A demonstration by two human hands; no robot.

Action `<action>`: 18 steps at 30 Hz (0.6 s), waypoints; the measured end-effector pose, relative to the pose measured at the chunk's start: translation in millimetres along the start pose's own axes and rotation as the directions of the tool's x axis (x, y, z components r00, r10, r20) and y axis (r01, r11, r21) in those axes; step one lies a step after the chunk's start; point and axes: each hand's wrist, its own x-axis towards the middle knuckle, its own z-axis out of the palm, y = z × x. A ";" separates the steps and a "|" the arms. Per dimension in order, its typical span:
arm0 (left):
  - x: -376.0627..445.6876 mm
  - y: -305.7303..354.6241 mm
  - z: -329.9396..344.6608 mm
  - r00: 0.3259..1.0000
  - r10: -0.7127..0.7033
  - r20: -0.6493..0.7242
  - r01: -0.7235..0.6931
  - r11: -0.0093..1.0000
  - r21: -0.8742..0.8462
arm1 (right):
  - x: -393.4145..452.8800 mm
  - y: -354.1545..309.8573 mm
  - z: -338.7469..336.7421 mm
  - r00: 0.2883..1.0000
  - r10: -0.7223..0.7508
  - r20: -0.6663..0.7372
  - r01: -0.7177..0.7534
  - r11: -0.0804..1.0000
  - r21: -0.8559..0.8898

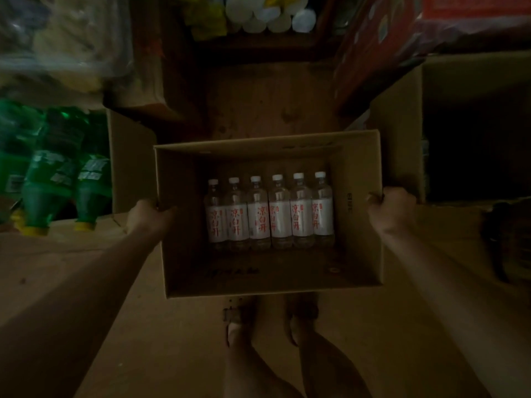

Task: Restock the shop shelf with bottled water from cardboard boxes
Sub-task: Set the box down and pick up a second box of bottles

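Both hands clamp the open cardboard box [270, 216] by its side walls: left hand [148, 215] curled over the rim at 9 o'clock, right hand [392, 209] curled over the rim at 3 o'clock, thumbs inside, remaining digits hidden behind the walls. Box held out in front of the body, above the person's bare feet [270, 323].

Inside, one row of six water bottles [270, 214], white caps, white labels with red characters. They lie side by side, touching, caps toward 12 o'clock. Rest of the box bottom bare around them.

Outward: brown floor [258, 110] beyond the box at 12 o'clock. White-capped items [270, 15] at 12 o'clock far, blurred, beside something yellow. Green bottles with yellow caps [54, 179] stacked at 9 to 10 o'clock. Another open cardboard box [465, 124] at 2 o'clock, its inside dark, contents not readable. Red packaging [382, 53] at 1 o'clock. Flat cardboard surfaces at 4 and 8 o'clock.

Progress, as judged: box is mostly emptied, one row left, so this carton looks near its end. Six bottles remain to be shelved. Shelf itself not clearly identifiable in the dim light; cannot tell how full it is or whether further boxes wait.
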 end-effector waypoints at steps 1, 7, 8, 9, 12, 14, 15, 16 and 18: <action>5.8 0.8 4.0 1.000 0.003 0.000 -0.003 1.000 0.004 | 4.7 -1.0 4.2 1.000 0.008 -0.002 -0.008 1.000 0.002; 37.9 12.9 15.1 0.999 0.046 -0.011 -0.046 0.998 0.035 | 37.0 -17.4 17.2 0.999 -0.038 -0.012 0.038 0.999 -0.030; 41.9 15.0 14.8 0.999 0.047 -0.009 -0.047 0.998 0.048 | 41.3 -20.4 17.3 0.999 -0.039 -0.005 0.038 0.999 -0.038; 45.3 16.1 14.8 0.999 0.047 -0.008 -0.046 0.997 0.056 | 44.6 -22.6 17.5 0.999 -0.037 0.000 0.037 0.998 -0.043; 49.1 17.7 16.3 0.999 0.043 -0.009 -0.042 0.996 0.079 | 46.3 -26.8 15.6 1.000 -0.026 0.004 0.026 0.998 -0.058; 49.9 17.5 16.6 1.000 0.026 -0.015 -0.024 0.997 0.078 | 46.3 -28.6 14.0 0.999 0.008 0.033 -0.006 0.999 -0.054; 49.9 18.0 16.0 1.000 0.008 -0.013 -0.008 0.998 0.070 | 46.8 -29.8 13.4 0.998 0.029 0.058 -0.026 0.998 -0.049; 50.2 19.0 14.8 1.000 -0.014 0.003 0.014 0.998 0.054 | 47.2 -31.2 12.4 0.995 0.051 0.087 -0.047 0.998 -0.045; 49.4 21.0 12.4 0.994 -0.072 0.077 0.073 0.997 -0.017 | 46.1 -33.6 11.4 0.986 0.090 0.144 -0.089 0.996 -0.014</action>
